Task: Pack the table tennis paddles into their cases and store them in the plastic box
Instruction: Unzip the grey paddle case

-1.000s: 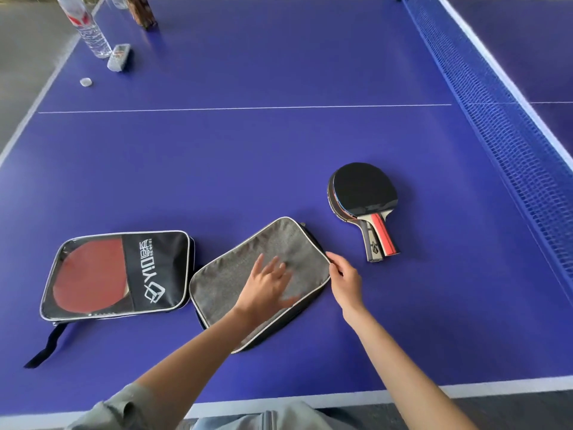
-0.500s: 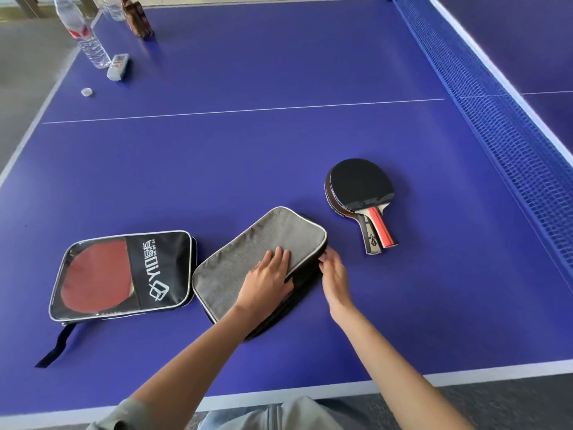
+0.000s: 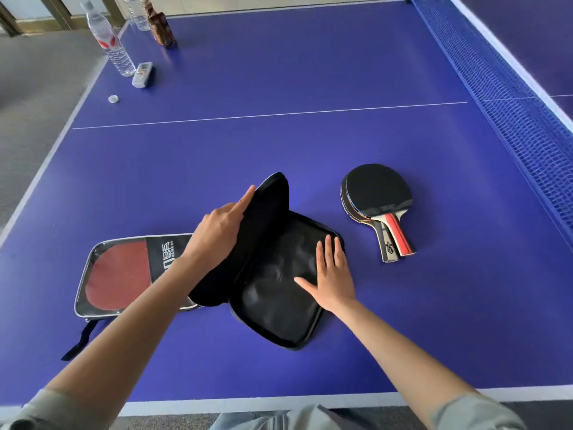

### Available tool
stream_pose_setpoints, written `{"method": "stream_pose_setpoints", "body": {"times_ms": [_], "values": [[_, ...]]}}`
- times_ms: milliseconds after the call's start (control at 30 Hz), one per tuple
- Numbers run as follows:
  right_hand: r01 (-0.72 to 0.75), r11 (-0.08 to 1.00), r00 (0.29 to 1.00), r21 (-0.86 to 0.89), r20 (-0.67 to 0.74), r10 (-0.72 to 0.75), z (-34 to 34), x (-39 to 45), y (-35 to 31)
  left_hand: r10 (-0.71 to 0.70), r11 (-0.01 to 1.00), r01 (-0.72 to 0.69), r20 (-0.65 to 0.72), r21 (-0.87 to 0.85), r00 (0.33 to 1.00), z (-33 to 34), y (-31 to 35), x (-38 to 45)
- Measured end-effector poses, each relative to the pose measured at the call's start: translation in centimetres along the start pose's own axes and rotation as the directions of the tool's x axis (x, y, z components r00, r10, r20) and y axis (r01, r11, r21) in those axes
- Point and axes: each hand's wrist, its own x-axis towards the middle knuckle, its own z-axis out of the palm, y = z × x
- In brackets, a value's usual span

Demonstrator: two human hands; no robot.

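left hand [image 3: 218, 231] gripped floppy case lid [image 3: 263, 218] | right hand [image 3: 333, 276], fingers spread, flattened soft base | paddles [image 3: 376, 200] looked stiff, light, grab by handles

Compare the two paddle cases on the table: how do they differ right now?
The black case lies open, its flap lifted by the left hand while the right hand rests flat on its lining; the windowed case lies closed. The black case looks empty; the windowed case shows a red paddle inside. Both lie on the blue table near its front edge.
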Motion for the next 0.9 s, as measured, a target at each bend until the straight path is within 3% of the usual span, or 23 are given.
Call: {"method": "stream_pose_setpoints", "body": {"times_ms": [67,133,233,367,467,600,667,767,900], "values": [[0.084,0.995,0.996,-0.056,0.027,-0.083,-0.1,0.6,1.9,-0.004,0.999,0.005,-0.009,0.053,1.0,0.6,-1.1,-0.8],[0.146,0.984,0.989,-0.106,0.046,-0.142,-0.4,1.1,3.3,0.081,0.968,-0.065,-0.055,0.244,0.995,1.7,-2.2,-1.6],[0.202,0.967,0.978,-0.153,0.089,-0.19,-1.0,2.1,4.2,0.289,0.81,-0.201,-0.077,0.551,0.954,2.7,-4.2,-1.7],[0.283,0.937,0.957,-0.204,0.122,-0.262,-1.9,3.8,5.2,0.245,0.68,-0.172,0.0,0.713,0.969,4.5,-6.3,-1.9],[0.357,0.903,0.932,-0.241,0.152,-0.328,-2.8,4.9,6.2,0.161,0.684,-0.139,0.037,0.716,0.986,6.2,-6.2,-2.7],[0.395,0.891,0.916,-0.222,0.175,-0.362,-3.6,5.6,6.7,0.099,0.866,-0.1,0.029,0.49,0.995,8.6,-4.8,-2.6],[0.334,0.935,0.934,-0.122,0.177,-0.311,-3.8,5.4,5.9,0.117,0.881,-0.149,0.1,0.449,0.988,10.0,-3.7,-1.8],[0.115,0.988,0.986,0.1,0.111,-0.126,-2.9,4.7,3.3,0.097,0.84,-0.184,0.193,0.51,0.976,11.6,-2.8,0.0],[0.012,1.0,1.0,-0.02,-0.029,-0.012,-1.1,3.8,1.3,-0.044,0.837,-0.066,0.187,0.543,0.981,13.1,-3.3,0.8]]}}
